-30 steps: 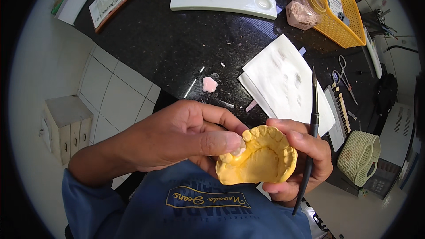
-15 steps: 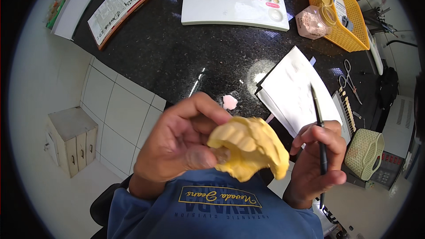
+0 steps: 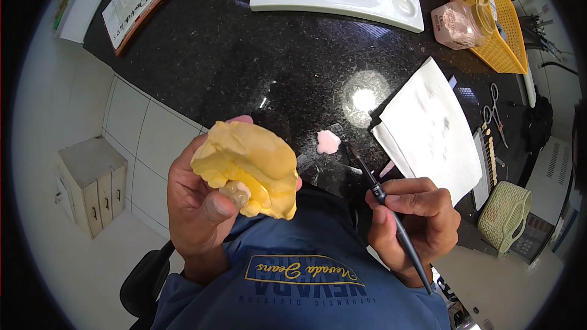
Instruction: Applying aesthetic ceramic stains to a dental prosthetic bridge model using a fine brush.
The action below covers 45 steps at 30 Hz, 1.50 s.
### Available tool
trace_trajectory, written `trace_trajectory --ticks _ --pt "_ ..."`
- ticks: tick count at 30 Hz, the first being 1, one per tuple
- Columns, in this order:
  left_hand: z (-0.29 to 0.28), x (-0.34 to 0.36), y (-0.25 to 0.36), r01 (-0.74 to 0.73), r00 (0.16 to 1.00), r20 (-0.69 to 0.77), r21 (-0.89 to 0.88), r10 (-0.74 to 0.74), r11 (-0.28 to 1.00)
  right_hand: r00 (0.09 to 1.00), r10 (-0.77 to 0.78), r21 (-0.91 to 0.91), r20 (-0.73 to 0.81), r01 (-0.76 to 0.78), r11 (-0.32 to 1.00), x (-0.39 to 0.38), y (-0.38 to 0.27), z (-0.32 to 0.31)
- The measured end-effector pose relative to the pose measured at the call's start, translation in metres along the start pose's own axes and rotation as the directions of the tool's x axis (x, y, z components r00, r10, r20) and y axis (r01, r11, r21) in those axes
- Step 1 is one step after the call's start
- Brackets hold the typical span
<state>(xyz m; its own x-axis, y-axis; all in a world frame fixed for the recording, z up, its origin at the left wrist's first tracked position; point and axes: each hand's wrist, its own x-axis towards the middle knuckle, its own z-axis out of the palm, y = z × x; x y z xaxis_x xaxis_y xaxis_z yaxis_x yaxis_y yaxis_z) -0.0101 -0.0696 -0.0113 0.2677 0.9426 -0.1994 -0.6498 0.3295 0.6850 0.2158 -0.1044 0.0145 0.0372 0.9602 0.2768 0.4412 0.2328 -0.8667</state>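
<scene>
My left hand (image 3: 199, 217) grips a yellow dental cast (image 3: 251, 156), its thumb beside a small group of greyish-beige teeth (image 3: 235, 192) with a spot of pink on them. Held pen-like between the fingers of my right hand (image 3: 416, 220) is a dark-handled brush (image 3: 394, 220). Its dark tip points up and left, just to the right of a patch of pale pink paste (image 3: 328, 142) on the black counter. The cast is tilted, and its far side and my left fingers behind it are mostly hidden.
Folded white paper towels (image 3: 428, 137) lie right of the paste. A white palette (image 3: 336, 0) with colour wells stands at the back. Farther right are a jar of pink powder (image 3: 454, 24), a yellow basket (image 3: 504, 46), scissor-handled forceps (image 3: 494, 113), tooth shade tabs (image 3: 491, 159) and a pale green basket (image 3: 504, 217).
My left hand has moved left and turned the cast, bringing the greyish teeth into view. The brush has swung down and left from over the towels toward the pink paste. The view has shifted slightly.
</scene>
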Motion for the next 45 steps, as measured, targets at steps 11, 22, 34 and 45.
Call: trace_trajectory --ticks 11,22,34,45 --pt "0.0 -0.011 -0.013 0.04 0.997 -0.069 -0.036 -0.042 0.999 0.998 0.041 -0.022 0.042 -0.04 0.999 0.002 -0.003 0.003" --pt "0.0 -0.01 -0.014 0.032 0.994 -0.104 0.023 -0.029 0.999 0.996 0.082 -0.015 0.038 -0.081 0.997 0.0 -0.003 -0.002" --pt "-0.005 -0.012 -0.015 0.021 0.994 -0.107 0.045 -0.016 0.999 0.995 0.089 0.012 0.043 -0.09 0.996 0.001 -0.004 -0.001" --pt "-0.001 -0.012 -0.016 0.012 0.992 -0.123 0.076 -0.003 0.997 0.991 0.124 -0.011 0.057 -0.124 0.992 -0.001 -0.005 -0.003"
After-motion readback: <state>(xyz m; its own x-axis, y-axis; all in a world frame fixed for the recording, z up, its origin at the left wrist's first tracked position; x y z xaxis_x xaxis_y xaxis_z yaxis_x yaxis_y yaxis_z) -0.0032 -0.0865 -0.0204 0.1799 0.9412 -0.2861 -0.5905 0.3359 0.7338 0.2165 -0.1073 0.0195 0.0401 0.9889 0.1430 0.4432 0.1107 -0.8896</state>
